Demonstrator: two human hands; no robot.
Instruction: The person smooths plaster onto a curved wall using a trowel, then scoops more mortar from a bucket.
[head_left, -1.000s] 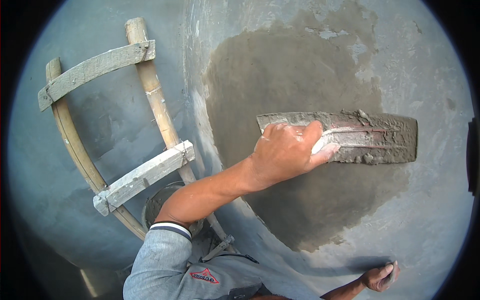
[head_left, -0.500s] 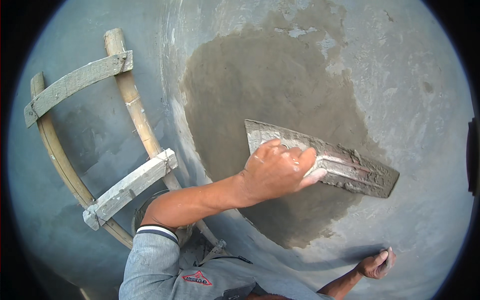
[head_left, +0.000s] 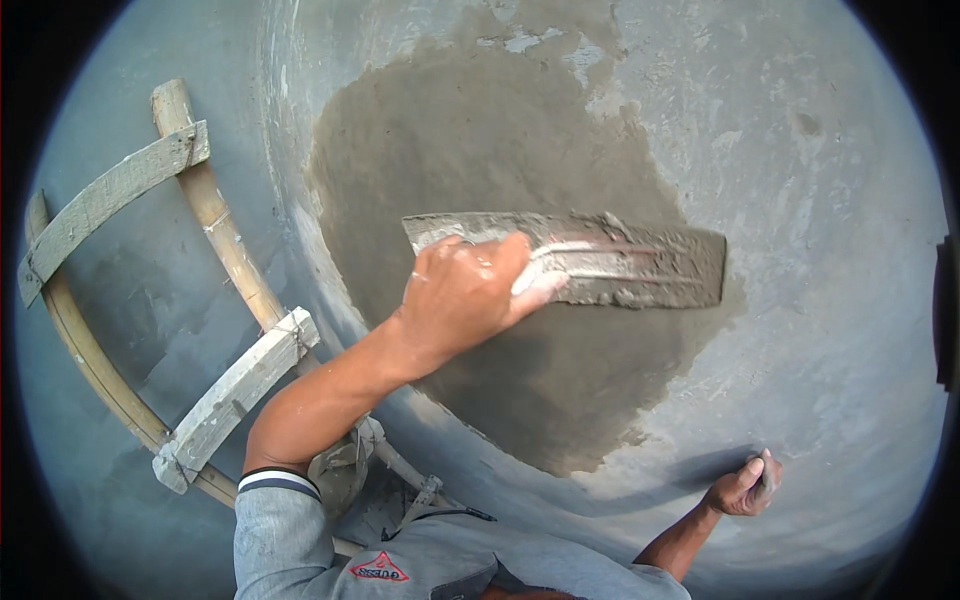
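My left hand (head_left: 465, 290) is closed round the handle of a long steel trowel (head_left: 665, 262) caked with wet grey mortar. The blade lies roughly level across a dark patch of damp cement (head_left: 480, 130) on the curved wall. My right hand (head_left: 743, 487) is at the lower right, closed on a small greyish thing that I cannot make out, close to the pale wall.
A bamboo ladder (head_left: 237, 255) with pale wooden rungs leans at the left of the curved grey concrete wall (head_left: 820, 220). Behind my left forearm, near the ladder's lower part, a bucket (head_left: 340, 480) is partly hidden.
The trowel tilted down to the right half a second ago and is level again now, higher and further left in view. The wall patch and ladder have shifted leftward in view.
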